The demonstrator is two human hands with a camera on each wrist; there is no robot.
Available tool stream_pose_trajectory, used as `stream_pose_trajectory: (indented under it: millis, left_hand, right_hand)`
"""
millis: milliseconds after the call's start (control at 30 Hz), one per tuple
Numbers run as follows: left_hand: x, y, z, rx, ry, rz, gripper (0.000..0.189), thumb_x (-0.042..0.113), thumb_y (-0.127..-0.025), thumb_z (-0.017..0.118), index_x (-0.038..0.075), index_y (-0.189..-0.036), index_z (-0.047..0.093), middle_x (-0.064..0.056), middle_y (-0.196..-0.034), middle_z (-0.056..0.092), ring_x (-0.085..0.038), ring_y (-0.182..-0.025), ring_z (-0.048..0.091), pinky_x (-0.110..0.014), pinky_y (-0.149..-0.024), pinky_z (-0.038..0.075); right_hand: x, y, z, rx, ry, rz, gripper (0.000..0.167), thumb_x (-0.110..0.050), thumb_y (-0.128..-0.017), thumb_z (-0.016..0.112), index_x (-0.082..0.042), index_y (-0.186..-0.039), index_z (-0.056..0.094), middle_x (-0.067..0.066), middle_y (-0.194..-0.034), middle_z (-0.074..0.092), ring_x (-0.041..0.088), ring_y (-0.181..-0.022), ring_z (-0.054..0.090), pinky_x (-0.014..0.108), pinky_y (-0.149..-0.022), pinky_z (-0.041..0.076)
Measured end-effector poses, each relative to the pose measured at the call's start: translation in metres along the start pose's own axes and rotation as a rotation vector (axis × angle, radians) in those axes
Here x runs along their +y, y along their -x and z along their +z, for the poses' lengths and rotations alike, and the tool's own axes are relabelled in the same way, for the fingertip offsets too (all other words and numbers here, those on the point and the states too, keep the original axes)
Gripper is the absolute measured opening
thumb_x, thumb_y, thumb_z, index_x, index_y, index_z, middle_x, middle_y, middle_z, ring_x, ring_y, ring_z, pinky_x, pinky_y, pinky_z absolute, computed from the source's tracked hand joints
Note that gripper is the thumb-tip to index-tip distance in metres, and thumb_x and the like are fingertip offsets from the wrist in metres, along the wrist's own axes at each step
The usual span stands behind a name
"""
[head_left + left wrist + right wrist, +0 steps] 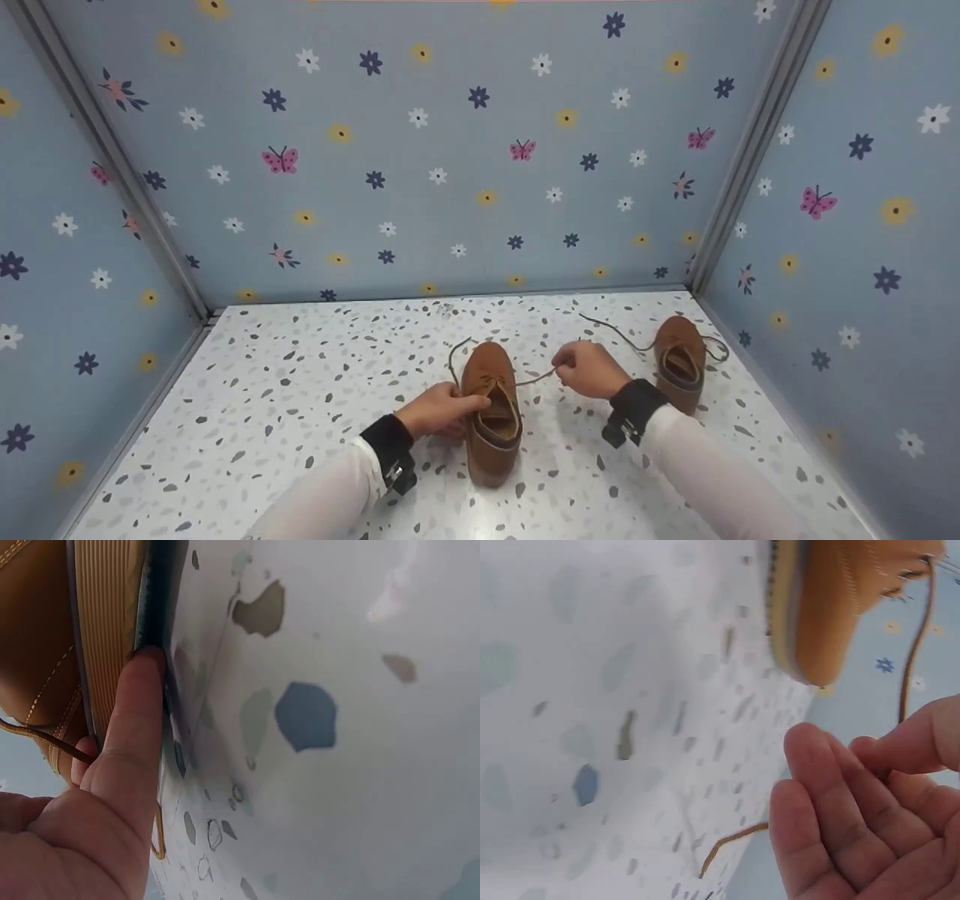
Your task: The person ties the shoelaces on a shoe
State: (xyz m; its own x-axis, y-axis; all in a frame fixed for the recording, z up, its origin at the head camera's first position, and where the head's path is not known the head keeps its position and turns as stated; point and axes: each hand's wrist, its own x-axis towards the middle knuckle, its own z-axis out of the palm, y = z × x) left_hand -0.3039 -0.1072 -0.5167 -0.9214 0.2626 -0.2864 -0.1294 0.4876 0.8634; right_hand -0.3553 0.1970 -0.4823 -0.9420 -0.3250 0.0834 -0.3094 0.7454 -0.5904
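A brown leather lace-up shoe (489,364) stands on the floor, toe pointing away from me. My left hand (444,409) holds it from the left side, the thumb over the collar edge. In the left wrist view, a finger of that hand (112,787) lies along the ribbed tan sole (109,615). To the right of the shoe, my right hand (592,369) pinches its brown shoelace (537,378) between thumb and fingers. The lace's loose end (735,834) sticks out past the fingers in the right wrist view. The other lace end (451,361) curves out at the shoe's left.
A second brown shoe (681,346) stands at the right near the side panel, its laces (619,333) spread to both sides. Pale blue flowered panels (450,150) enclose the speckled white floor (315,375) at the back, left and right.
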Motion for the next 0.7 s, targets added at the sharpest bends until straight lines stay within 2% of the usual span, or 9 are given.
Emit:
stream_pose_trajectory:
  millis: [167, 300, 533, 700]
  left_hand:
    - [0.003, 0.002, -0.001, -0.018, 0.003, -0.007, 0.065, 0.063, -0.084, 0.077, 0.005, -0.11, 0.06, -0.014, -0.109, 0.071, -0.025, -0.089, 0.075, -0.041, -0.082, 0.064]
    - [0.004, 0.004, -0.001, -0.029, 0.007, -0.017, 0.066, 0.063, -0.084, 0.077, 0.005, -0.111, 0.06, -0.013, -0.107, 0.073, -0.025, -0.088, 0.076, -0.042, -0.082, 0.064]
    - [0.006, 0.005, -0.002, 0.001, -0.006, -0.028, 0.063, 0.061, -0.081, 0.081, 0.005, -0.104, 0.061, -0.012, -0.102, 0.074, -0.023, -0.085, 0.078, -0.039, -0.083, 0.064]
    - [0.005, 0.005, -0.002, 0.018, -0.015, -0.028, 0.063, 0.061, -0.08, 0.082, 0.005, -0.103, 0.062, -0.011, -0.1, 0.073, -0.021, -0.083, 0.077, -0.036, -0.081, 0.063]
  right_hand:
    - [-0.008, -0.001, -0.001, 0.145, -0.109, 0.001, 0.018, -0.016, -0.101, 0.063, -0.011, -0.103, 0.08, 0.01, -0.093, 0.078, 0.012, -0.076, 0.07, 0.036, -0.077, 0.057]
    - [-0.012, -0.003, 0.003, 0.23, -0.169, -0.001, 0.012, -0.014, -0.1, 0.068, -0.011, -0.1, 0.079, 0.01, -0.091, 0.078, 0.013, -0.076, 0.073, 0.031, -0.072, 0.057]
    - [-0.019, -0.005, 0.007, 0.276, -0.255, 0.014, 0.011, -0.003, -0.096, 0.068, -0.007, -0.104, 0.075, 0.011, -0.095, 0.077, 0.016, -0.076, 0.075, 0.026, -0.068, 0.058]
    - [-0.019, -0.004, 0.009, 0.293, -0.254, 0.02, 0.019, 0.002, -0.094, 0.063, -0.006, -0.107, 0.073, 0.014, -0.105, 0.075, 0.018, -0.076, 0.076, 0.025, -0.064, 0.055]
